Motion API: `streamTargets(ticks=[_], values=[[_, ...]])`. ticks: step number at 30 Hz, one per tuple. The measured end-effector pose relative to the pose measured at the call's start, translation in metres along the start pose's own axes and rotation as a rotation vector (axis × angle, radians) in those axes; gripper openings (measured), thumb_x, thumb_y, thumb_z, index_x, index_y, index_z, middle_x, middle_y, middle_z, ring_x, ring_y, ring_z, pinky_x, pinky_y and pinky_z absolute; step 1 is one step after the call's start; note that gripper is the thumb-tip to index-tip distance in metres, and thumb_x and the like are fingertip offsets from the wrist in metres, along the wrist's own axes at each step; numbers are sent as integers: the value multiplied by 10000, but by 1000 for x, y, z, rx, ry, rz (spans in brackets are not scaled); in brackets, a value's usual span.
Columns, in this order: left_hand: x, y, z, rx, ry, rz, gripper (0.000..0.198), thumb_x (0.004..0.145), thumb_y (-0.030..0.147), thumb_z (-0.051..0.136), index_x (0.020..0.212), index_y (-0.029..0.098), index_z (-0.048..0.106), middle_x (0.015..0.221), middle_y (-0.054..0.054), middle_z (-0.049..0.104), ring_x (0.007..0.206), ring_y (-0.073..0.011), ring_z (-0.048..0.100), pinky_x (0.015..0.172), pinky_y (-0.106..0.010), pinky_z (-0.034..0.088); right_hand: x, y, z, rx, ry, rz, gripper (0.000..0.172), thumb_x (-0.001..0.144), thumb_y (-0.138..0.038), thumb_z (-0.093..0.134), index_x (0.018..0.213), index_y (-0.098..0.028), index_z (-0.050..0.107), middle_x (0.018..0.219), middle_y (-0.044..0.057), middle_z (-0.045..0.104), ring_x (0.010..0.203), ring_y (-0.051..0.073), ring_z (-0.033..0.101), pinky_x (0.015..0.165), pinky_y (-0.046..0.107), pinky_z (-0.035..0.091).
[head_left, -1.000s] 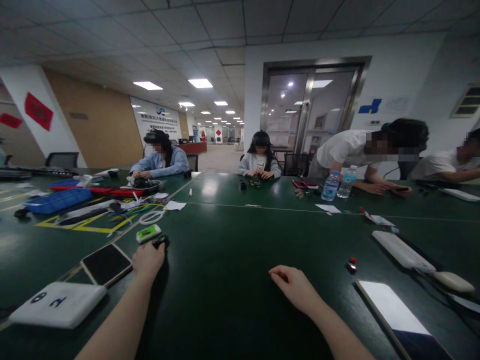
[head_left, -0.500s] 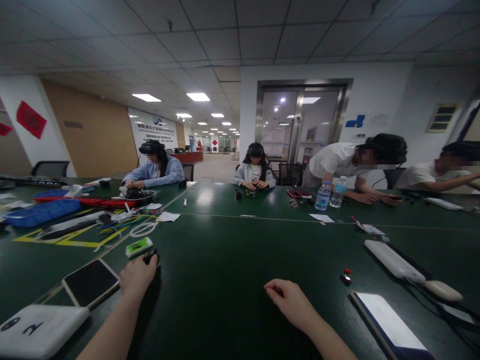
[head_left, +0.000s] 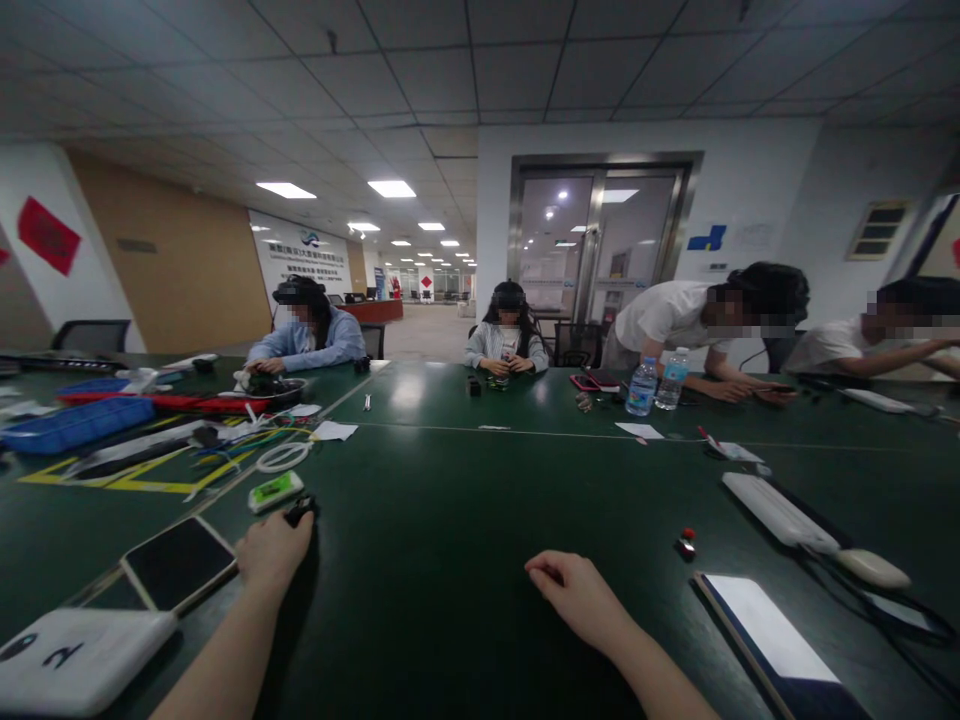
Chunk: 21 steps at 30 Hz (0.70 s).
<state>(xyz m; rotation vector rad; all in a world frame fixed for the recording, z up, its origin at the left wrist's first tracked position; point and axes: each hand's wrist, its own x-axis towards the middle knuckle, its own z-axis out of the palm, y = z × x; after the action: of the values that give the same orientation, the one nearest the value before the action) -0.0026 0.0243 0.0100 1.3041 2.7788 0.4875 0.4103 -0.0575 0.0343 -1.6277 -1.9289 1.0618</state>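
My left hand (head_left: 275,548) rests on the green table (head_left: 420,580), its fingers closed on a small black object (head_left: 303,506) whose kind I cannot make out. Just beyond it lies a white box with a bright green top (head_left: 276,491). A phone with a dark screen (head_left: 178,562) is beside the left wrist. My right hand (head_left: 577,597) lies on the table to the right, fingers loosely curled in, and nothing shows in them. Nearest to that hand are a small red and silver item (head_left: 686,543) and a phone or tablet with a white screen (head_left: 772,630).
A white device marked 2 (head_left: 82,660) sits at the near left. Loose cables (head_left: 283,458) and a blue tray (head_left: 79,425) lie beyond. At right are a long white device (head_left: 778,512) and black cords. Two water bottles (head_left: 642,388) stand near people seated or leaning across the table.
My hands keep their place and grip. The view has shifted slightly. Across the table, the middle person's hands have moved a little.
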Motion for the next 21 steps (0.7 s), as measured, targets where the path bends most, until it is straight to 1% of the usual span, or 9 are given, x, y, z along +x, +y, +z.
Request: streamTargets(ticks=[2,4,7,9,11,13,15,18,21], values=[[-6,5,-2,6,-14,42,585,768,492,375,1157,110,586,1086,-206,603,1022,-366,548,790,-414,427,0,0,0,-6,1,-3,270,869,-309,460,1067,-225,624,999,25,661,868,186,621,728,299,481],[-17,16,-2,12,-30,132,579,776,490,387,1184,120,566,1126,-197,583,1041,-367,532,798,-416,426,0,0,1,-13,7,-11,263,866,-306,464,1059,-225,624,1001,23,657,879,183,618,740,298,476],[-47,41,1,-25,-110,393,547,787,459,416,1173,102,568,1153,-184,566,1049,-330,519,850,-398,412,-1,0,2,-8,9,-22,265,866,-300,463,1075,-229,609,999,19,650,892,174,611,759,295,473],[-74,61,4,-129,-214,618,506,798,432,428,1164,112,571,1130,-149,580,1054,-280,514,893,-369,396,-2,-1,2,-7,9,-14,281,872,-301,455,1108,-231,589,984,20,646,872,169,611,744,291,479],[-103,78,5,-253,-322,813,472,794,423,464,1152,136,578,1106,-116,586,1025,-242,520,893,-349,398,-2,-2,3,-16,21,2,296,874,-297,453,1138,-229,568,962,22,642,842,165,611,724,287,483],[-131,90,3,-352,-456,996,429,788,410,504,1151,193,577,1095,-77,586,1011,-217,513,883,-342,405,-3,-5,4,-21,41,3,301,878,-294,447,1150,-228,556,952,23,636,821,161,607,707,282,481],[-153,97,-1,-401,-569,1151,381,780,370,542,1135,239,582,1083,-49,578,1009,-199,500,888,-333,401,-3,-8,4,-24,83,-32,279,886,-298,431,1119,-226,569,949,21,629,822,156,598,713,278,470],[-169,100,-5,-426,-663,1265,401,762,310,581,1159,259,561,1074,-40,561,999,-188,487,883,-322,401,-6,-14,4,-40,98,-118,240,867,-331,476,1044,-225,598,927,16,607,810,148,573,707,265,453],[-170,99,-6,-428,-678,1295,410,755,288,595,1162,257,557,1050,-41,554,981,-186,482,874,-323,400,-8,-18,7,-107,5,-217,252,742,-346,654,972,-247,626,920,-1,568,807,148,550,697,258,439]])
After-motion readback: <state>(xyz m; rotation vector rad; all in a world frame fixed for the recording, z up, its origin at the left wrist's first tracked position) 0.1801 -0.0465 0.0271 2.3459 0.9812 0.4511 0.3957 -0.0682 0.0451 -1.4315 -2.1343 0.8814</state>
